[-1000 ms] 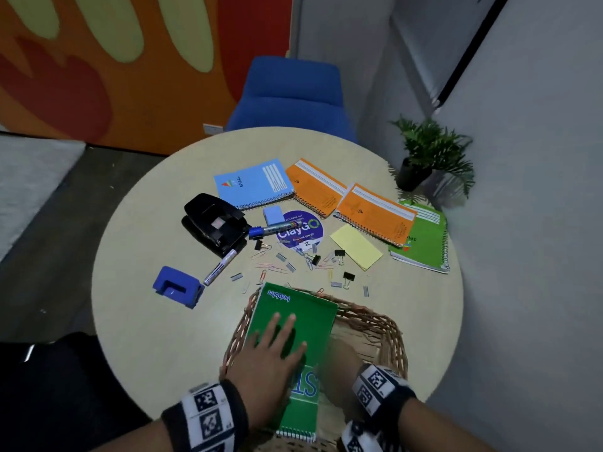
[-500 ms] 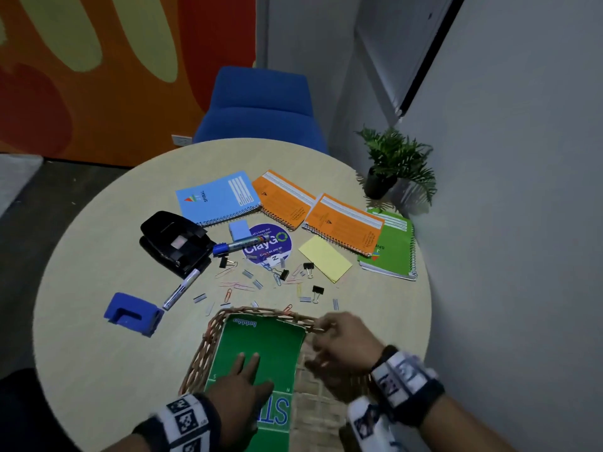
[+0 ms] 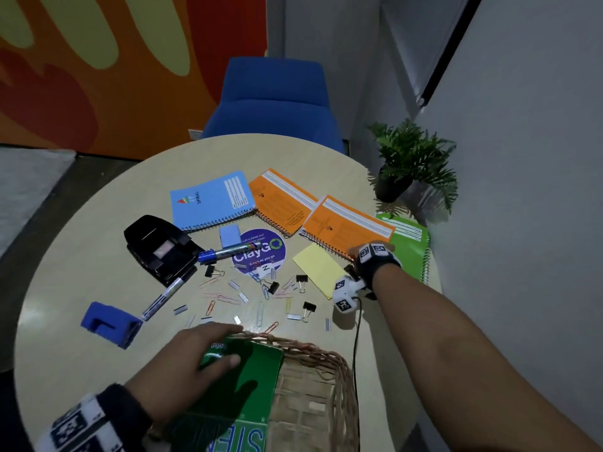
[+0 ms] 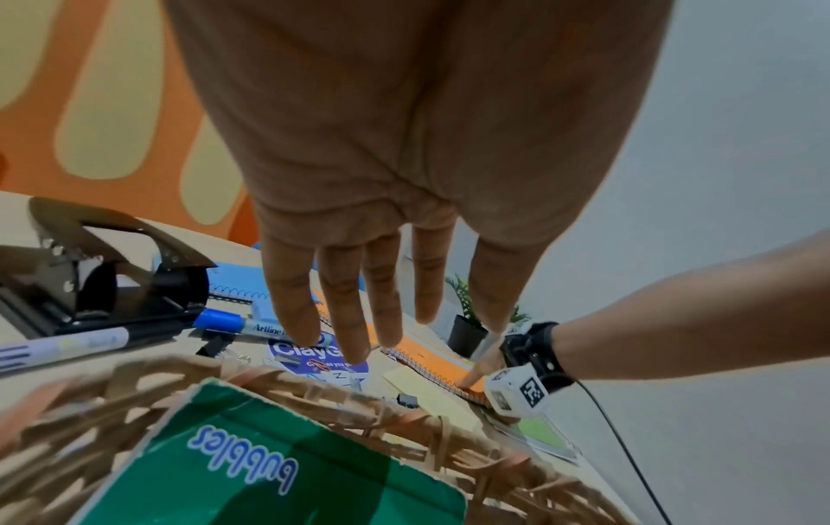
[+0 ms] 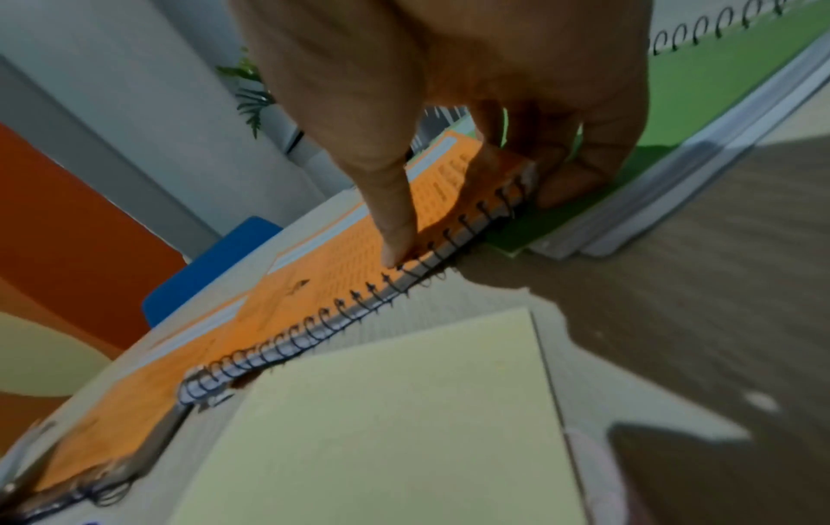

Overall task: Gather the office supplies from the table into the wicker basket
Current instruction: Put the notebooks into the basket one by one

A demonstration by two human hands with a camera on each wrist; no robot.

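Observation:
The wicker basket (image 3: 329, 360) sits at the table's near edge with a green notebook (image 3: 251, 380) lying in it. My left hand (image 3: 228, 342) hovers over the basket's far rim (image 4: 314, 387) with its fingers straight and holds nothing (image 4: 382, 341). My right hand (image 3: 354, 254) is stretched to the far right. It pinches the near right corner of an orange spiral notebook (image 3: 346, 226), thumb on the cover (image 5: 314, 284) and fingers curled under the corner (image 5: 480, 220). That corner overlaps a green notebook (image 5: 718, 81) on the table.
A yellow pad (image 3: 316, 269) lies just left of my right wrist. A second orange notebook (image 3: 280, 203), a blue notebook (image 3: 212, 200), a black hole punch (image 3: 160, 246), two markers (image 3: 228, 251), a blue block (image 3: 107, 322) and several clips (image 3: 261, 288) are spread on the table. A potted plant (image 3: 408, 164) stands at the far right edge.
My right hand left the basket and reached forward right to the orange notebook's corner. My left hand lifted off the green notebook and moved toward the basket's far rim.

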